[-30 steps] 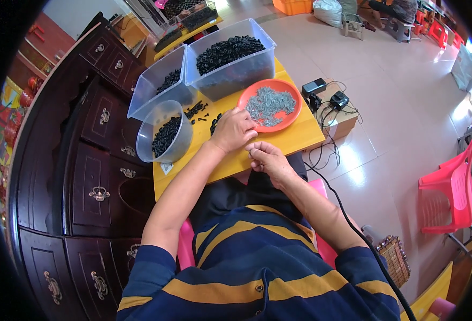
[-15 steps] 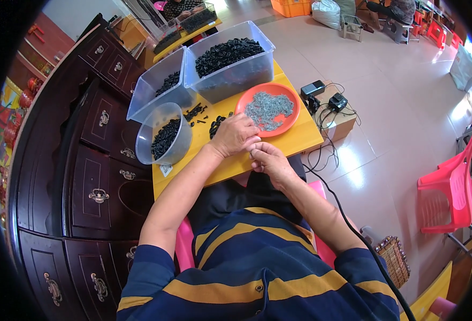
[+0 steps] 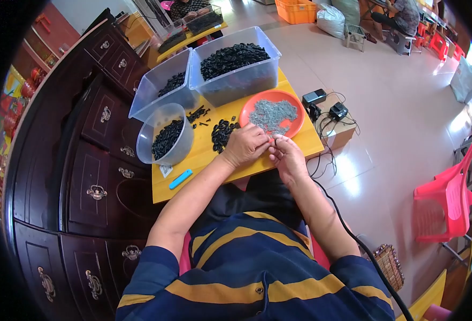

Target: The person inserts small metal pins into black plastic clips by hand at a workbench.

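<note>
My left hand is closed in a pinch at the near rim of an orange-red plate. My right hand is pinched too, its fingertips meeting those of the left. Something small and dark shows at the joined fingertips, too small to name. Many small silvery metal pieces lie heaped on the plate. Left of the plate, beside my left hand, is a loose pile of small black parts. Longer black pieces lie farther left, near a clear round tub of black parts.
Two clear plastic bins of black parts stand at the far side of the yellow table. A blue-handled tool lies at its near left. A dark wooden cabinet borders the left; a box with electronic devices stands right. A black cable passes my right arm.
Both hands have shifted right and stay together at the fingertips, with the right hand turned more upward. The blue-handled tool and more of the black pile now show from behind my left arm.
</note>
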Demonstrator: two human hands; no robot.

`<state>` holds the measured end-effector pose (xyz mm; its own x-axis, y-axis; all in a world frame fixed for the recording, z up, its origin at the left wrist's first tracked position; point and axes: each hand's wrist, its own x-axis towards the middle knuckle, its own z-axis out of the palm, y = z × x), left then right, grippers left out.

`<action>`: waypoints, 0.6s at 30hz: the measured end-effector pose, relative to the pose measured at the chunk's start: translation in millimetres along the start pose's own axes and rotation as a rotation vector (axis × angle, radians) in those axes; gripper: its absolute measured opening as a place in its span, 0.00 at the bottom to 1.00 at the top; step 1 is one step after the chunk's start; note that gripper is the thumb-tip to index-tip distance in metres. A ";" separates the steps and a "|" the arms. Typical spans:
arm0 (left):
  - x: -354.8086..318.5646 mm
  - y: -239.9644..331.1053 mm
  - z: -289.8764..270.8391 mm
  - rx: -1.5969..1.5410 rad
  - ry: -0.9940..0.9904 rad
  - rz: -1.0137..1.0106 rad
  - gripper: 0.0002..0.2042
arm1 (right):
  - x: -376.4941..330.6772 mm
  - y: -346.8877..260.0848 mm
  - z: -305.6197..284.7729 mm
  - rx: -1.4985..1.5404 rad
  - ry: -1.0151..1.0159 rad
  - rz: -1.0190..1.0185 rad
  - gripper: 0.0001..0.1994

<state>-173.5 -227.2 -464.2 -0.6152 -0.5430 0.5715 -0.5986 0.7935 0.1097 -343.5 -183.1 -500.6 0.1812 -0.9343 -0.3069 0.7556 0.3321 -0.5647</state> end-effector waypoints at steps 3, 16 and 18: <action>0.5 0.3 0.2 -0.001 0.009 0.008 0.06 | 2.2 -0.6 0.1 0.042 0.028 0.041 0.09; -15.2 24.3 -10.8 -0.193 0.183 -0.189 0.02 | -1.0 2.2 0.4 0.004 -0.014 0.019 0.09; -29.0 35.4 -13.4 -0.456 0.355 -0.431 0.02 | -6.0 4.2 6.6 -0.048 -0.028 0.015 0.09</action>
<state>-170.0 -179.7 -465.9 -0.1225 -0.7731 0.6223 -0.4287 0.6068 0.6694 -337.2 -176.9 -496.0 0.2104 -0.9321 -0.2947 0.7215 0.3515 -0.5966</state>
